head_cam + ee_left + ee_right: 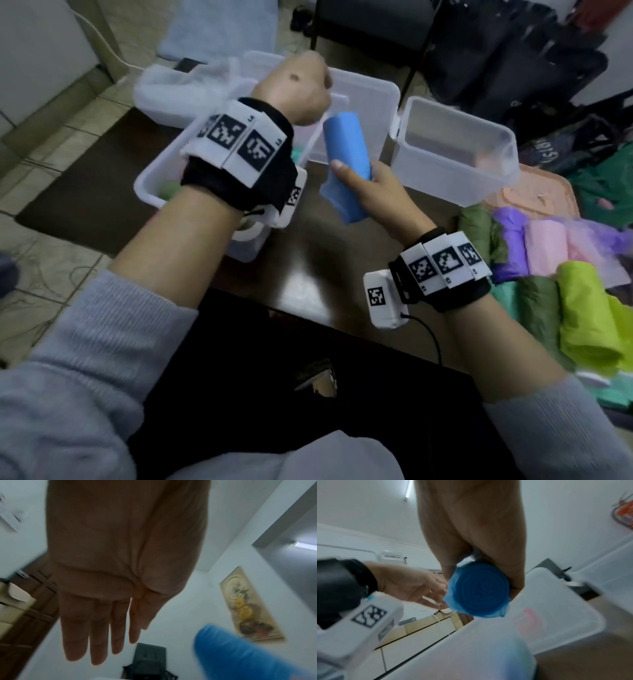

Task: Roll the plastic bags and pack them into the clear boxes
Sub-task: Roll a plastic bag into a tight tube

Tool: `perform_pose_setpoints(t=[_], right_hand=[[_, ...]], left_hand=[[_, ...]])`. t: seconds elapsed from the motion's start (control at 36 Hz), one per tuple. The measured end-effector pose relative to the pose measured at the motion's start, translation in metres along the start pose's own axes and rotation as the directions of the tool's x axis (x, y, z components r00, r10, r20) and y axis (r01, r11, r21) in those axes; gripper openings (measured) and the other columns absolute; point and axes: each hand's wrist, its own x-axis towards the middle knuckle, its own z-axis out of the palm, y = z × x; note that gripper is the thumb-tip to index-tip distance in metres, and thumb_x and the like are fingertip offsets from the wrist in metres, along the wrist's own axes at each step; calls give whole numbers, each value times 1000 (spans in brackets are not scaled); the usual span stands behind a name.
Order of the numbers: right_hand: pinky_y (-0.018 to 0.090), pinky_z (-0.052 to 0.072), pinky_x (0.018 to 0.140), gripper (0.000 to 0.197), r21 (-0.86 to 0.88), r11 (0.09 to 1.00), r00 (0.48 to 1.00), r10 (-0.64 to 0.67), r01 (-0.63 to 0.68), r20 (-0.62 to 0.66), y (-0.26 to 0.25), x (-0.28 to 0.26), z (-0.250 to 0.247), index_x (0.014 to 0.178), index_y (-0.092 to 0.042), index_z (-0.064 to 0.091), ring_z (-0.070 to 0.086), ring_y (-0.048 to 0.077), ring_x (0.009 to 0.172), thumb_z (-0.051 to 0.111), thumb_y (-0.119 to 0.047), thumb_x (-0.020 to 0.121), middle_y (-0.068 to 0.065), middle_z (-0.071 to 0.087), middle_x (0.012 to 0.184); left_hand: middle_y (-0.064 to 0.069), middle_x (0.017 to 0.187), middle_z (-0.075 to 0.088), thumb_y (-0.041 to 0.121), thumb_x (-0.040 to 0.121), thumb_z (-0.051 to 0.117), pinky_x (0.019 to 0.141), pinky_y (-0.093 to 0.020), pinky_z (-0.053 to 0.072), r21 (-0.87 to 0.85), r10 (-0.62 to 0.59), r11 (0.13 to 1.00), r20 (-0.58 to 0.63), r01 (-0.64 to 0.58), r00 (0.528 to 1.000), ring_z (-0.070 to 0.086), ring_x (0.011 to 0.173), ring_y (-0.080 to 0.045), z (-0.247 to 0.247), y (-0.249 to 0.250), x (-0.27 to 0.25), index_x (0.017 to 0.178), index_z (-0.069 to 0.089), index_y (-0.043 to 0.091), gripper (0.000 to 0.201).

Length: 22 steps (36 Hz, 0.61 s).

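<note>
A rolled blue plastic bag [346,161] stands tilted in the air over the dark table, gripped low down by my right hand [356,178]. In the right wrist view the blue roll [479,592] shows end-on, with fingers wrapped round it. My left hand [294,89] hovers above the left clear box [147,192], just left of the roll's top. Its fingers [101,642] are straight and hold nothing. A green roll [168,192] lies inside the left box. The right clear box [452,178] stands open with something pink inside.
The left box's lid [370,99] stands open behind the roll. Several rolled bags, purple, pink [548,246], green and lime [589,325], lie at the table's right end. A white plastic bag [178,89] lies behind the left box. A dark chair and bags stand beyond the table.
</note>
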Motion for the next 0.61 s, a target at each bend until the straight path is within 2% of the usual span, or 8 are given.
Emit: perform_pose_setpoints(t=[0.11, 0.19, 0.28, 0.33, 0.36, 0.42, 0.5, 0.61], right_hand=[[25, 46, 61, 47, 62, 995, 995, -81, 84, -56, -33, 27, 23, 102, 3, 57, 59, 14, 71, 63, -41, 87, 7, 61, 83], [27, 46, 64, 41, 48, 987, 986, -149, 153, -79, -51, 46, 44, 100, -4, 53, 56, 12, 73, 66, -39, 85, 4, 59, 86], [25, 44, 68, 37, -60, 981, 981, -187, 184, -45, -61, 61, 64, 98, -11, 47, 54, 12, 76, 65, -40, 86, -1, 55, 88], [15, 38, 59, 36, -168, 964, 978, -209, 205, -7, -65, 67, 75, 98, -12, 43, 51, 13, 79, 62, -41, 88, -1, 52, 91], [15, 36, 55, 36, -213, 953, 976, -217, 215, 14, -66, 70, 80, 99, -12, 43, 50, 13, 81, 61, -41, 88, -1, 51, 93], [23, 29, 56, 41, -279, 930, 971, -237, 240, 45, -65, 75, 89, 107, -8, 45, 50, 17, 87, 61, -41, 88, 3, 51, 101], [27, 31, 70, 52, -423, 865, 963, -256, 269, 90, -60, 80, 100, 116, 0, 45, 51, 25, 102, 62, -40, 87, 14, 52, 115], [39, 36, 86, 57, -613, 730, 953, -245, 303, 180, -52, 82, 106, 118, 4, 43, 48, 34, 110, 62, -40, 87, 21, 49, 120]], left_hand=[[-20, 139, 47, 12, 95, 38, 106, -41, 36, 152, -180, 972, -15, 180, 984, 45, 127, -36, -45, -59, 4, 131, 52, 5, 40], [-29, 130, 50, 33, 90, 41, 100, -45, 41, 249, -352, 908, 15, 338, 936, 50, 118, -42, -60, -107, -6, 118, 57, -2, 48], [-26, 129, 52, 44, 95, 40, 100, -40, 40, 207, -454, 881, 116, 426, 883, 50, 117, -39, -56, -144, -23, 119, 59, -2, 55], [-20, 122, 57, 53, 96, 35, 99, -38, 41, 127, -462, 887, 187, 445, 867, 53, 115, -34, -50, -157, -37, 119, 59, 0, 63], [-17, 118, 59, 52, 97, 33, 97, -36, 42, 88, -464, 886, 209, 456, 861, 55, 113, -32, -47, -160, -43, 118, 60, -1, 62], [-17, 118, 59, 43, 101, 32, 88, -30, 41, -4, -461, 882, 208, 472, 863, 56, 111, -30, -40, -160, -51, 112, 62, -1, 55], [-20, 117, 60, 39, 101, 32, 84, -34, 40, -96, -441, 884, 150, 457, 885, 55, 110, -33, -26, -158, -58, 92, 58, 7, 41], [-22, 115, 59, 44, 100, 33, 81, -34, 38, -149, -487, 855, 96, 496, 868, 54, 108, -36, -11, -160, -66, 96, 59, 4, 47]])
